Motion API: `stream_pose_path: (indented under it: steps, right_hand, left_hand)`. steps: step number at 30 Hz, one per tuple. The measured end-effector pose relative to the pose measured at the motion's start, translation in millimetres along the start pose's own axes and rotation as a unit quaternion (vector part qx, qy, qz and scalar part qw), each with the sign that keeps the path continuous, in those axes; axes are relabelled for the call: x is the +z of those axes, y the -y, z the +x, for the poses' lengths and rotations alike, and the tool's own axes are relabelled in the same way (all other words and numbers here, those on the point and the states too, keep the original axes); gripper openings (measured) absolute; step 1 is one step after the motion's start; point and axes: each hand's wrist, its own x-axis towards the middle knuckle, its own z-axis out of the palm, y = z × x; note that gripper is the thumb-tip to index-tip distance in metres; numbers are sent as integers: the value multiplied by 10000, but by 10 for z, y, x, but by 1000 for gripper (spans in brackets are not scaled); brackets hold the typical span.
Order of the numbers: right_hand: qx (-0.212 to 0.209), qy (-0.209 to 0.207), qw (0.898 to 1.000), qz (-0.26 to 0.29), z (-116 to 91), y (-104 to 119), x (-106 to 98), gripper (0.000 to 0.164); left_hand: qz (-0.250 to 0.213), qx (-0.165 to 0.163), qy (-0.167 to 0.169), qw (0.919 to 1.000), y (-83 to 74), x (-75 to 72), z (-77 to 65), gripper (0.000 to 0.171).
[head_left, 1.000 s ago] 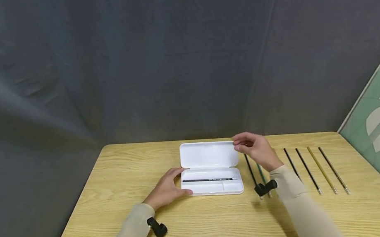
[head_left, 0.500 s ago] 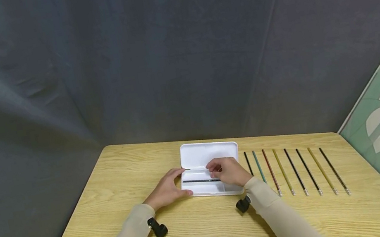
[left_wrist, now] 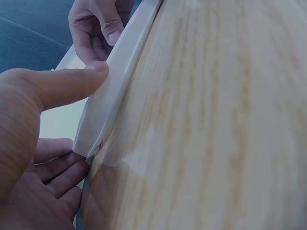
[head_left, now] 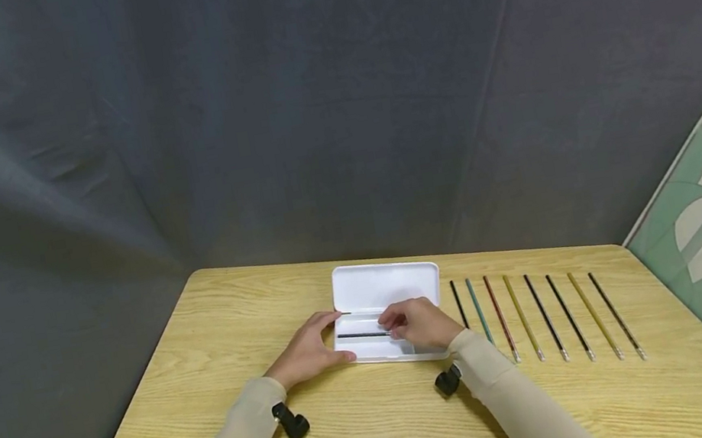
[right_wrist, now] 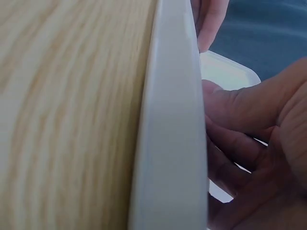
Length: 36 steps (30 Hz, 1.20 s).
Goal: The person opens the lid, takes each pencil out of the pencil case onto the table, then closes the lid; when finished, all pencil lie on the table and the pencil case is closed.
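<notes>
A white pencil case [head_left: 362, 287] lies with its lid raised on the wooden table. My left hand [head_left: 306, 349] holds the case's left end, the thumb at the front wall and the fingers spread towards the hinge. Inside the case a black pencil [head_left: 360, 335] lies lengthwise, its right part covered by my right hand [head_left: 426, 323]. The right thumb and fingertips are curled together at the pencil and appear to pinch it. In the right wrist view, the case's front wall [right_wrist: 172, 124] hides the fingertips' contact.
To the right of the case, several pencils lie in a slanted row, among them a teal pencil [head_left: 480, 310], a red pencil [head_left: 501, 318] and a yellow pencil [head_left: 524, 318]. A dark curtain [head_left: 304, 103] hangs behind the wooden table [head_left: 251, 290].
My right hand has moved left and down from the lid's right corner into the case, then slightly lower onto the black pencil. The left hand and the case have stayed in place.
</notes>
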Motion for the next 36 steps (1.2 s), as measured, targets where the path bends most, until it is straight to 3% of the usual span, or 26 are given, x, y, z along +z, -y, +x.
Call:
stream_pose_path:
  steps: [5, 15, 21, 36]
  right_hand:
    - [21, 116, 9999, 15, -8, 10, 1, 22]
    - [-354, 144, 9993, 56, -13, -17, -18, 24]
    - [-312, 45, 9991, 290, -14, 1, -47, 26]
    - [214, -863, 9878, 1280, -20, 12, -210, 19]
  left_hand:
    - [18, 6, -2, 10000, -14, 11, -8, 86]
    - [-24, 26, -17, 10000, -2, 7, -5, 86]
    - [-21, 20, -28, 10000, 4, 2, 2, 87]
    - [60, -46, 23, 10000, 10, -7, 4, 88]
